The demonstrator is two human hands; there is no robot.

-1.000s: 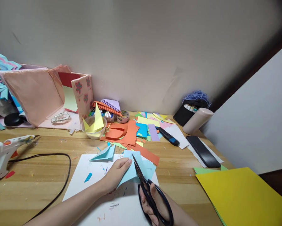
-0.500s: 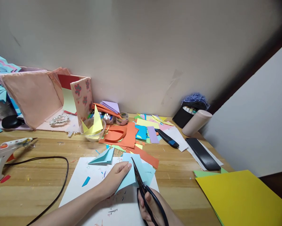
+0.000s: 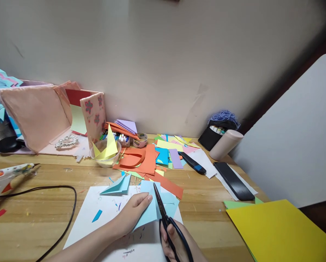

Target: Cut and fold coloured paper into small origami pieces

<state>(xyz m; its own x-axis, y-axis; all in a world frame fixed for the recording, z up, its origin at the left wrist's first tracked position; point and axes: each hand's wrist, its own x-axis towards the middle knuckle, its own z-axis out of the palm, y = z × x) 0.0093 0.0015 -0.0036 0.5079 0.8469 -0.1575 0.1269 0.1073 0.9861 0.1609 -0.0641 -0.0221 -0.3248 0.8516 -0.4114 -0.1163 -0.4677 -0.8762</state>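
My left hand (image 3: 134, 211) pinches a light blue sheet of paper (image 3: 148, 214) between thumb and fingers, over a marked white sheet (image 3: 78, 218). In my right hand (image 3: 176, 236) are black-handled scissors (image 3: 163, 209), their dark blades lying along the blue paper and pointing away from me. The blades look nearly closed; whether they are through the paper I cannot tell. Another light blue piece (image 3: 169, 203) lies to the right, beside the blades. A folded light blue paper (image 3: 116, 185) rests behind my left hand, and a small darker blue scrap (image 3: 97, 215) lies on the white sheet.
A glue gun (image 3: 7, 178) with a black cord (image 3: 74, 203) is at the left. Behind are a pink box (image 3: 37, 120), a plastic bowl (image 3: 105, 160) with yellow paper, and orange paper (image 3: 150, 160). To the right lie a utility knife (image 3: 192, 162), black phone-like slab (image 3: 233, 181) and yellow sheets (image 3: 280, 229).
The view has shifted a little, so most things sit slightly lower and further left. Both hands keep their hold on the paper and the scissors, and the blades look a little more closed.
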